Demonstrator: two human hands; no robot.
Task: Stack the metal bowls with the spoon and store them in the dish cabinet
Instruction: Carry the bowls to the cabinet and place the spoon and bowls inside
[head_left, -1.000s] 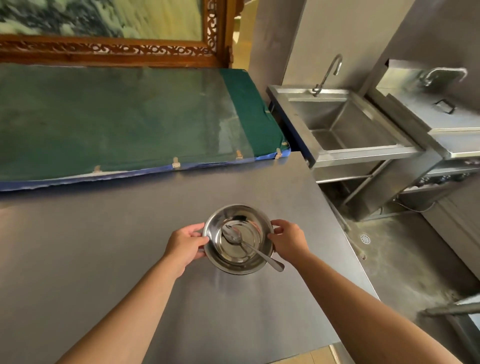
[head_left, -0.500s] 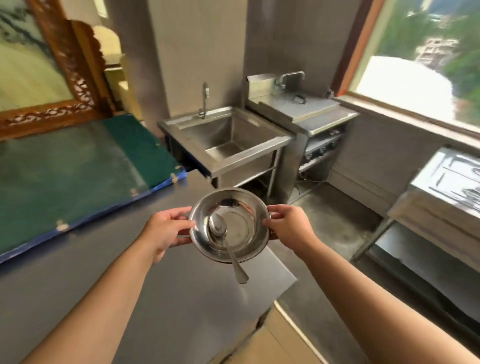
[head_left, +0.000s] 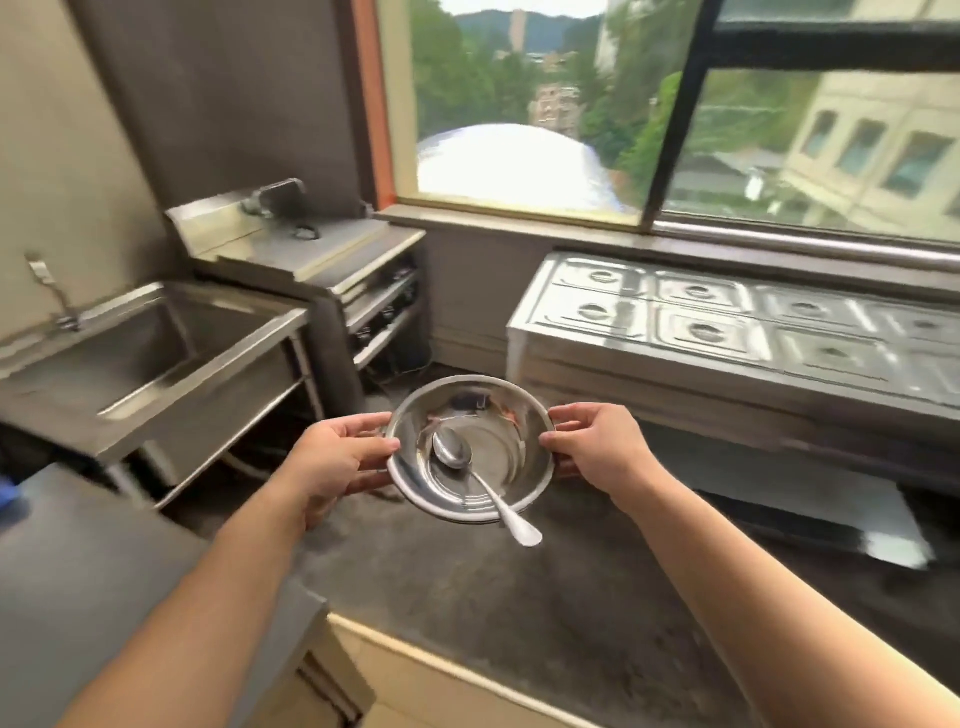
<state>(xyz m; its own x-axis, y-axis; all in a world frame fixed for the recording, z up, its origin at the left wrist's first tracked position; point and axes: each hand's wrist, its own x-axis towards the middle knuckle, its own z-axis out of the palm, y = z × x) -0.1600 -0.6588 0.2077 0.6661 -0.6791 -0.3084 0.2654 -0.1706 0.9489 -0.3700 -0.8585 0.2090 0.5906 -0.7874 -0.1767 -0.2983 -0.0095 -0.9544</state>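
Note:
The stacked metal bowls (head_left: 498, 441) are held in the air in front of me, over the grey floor. A metal spoon (head_left: 472, 473) lies inside the top bowl, its handle sticking out over the near rim. My left hand (head_left: 332, 462) grips the left rim and my right hand (head_left: 597, 447) grips the right rim. No dish cabinet is in view.
The steel worktable (head_left: 78, 571) corner is at lower left. A steel sink (head_left: 156, 358) stands at left, a steel appliance (head_left: 322, 270) behind it. A steel counter with several lidded wells (head_left: 727, 322) runs under the window (head_left: 623, 104) at right. Grey floor (head_left: 493, 597) lies below.
Both hands lifted the bowls with the spoon off the worktable and carried them rightward. The view swung right from the table and sink toward the window and steel counter.

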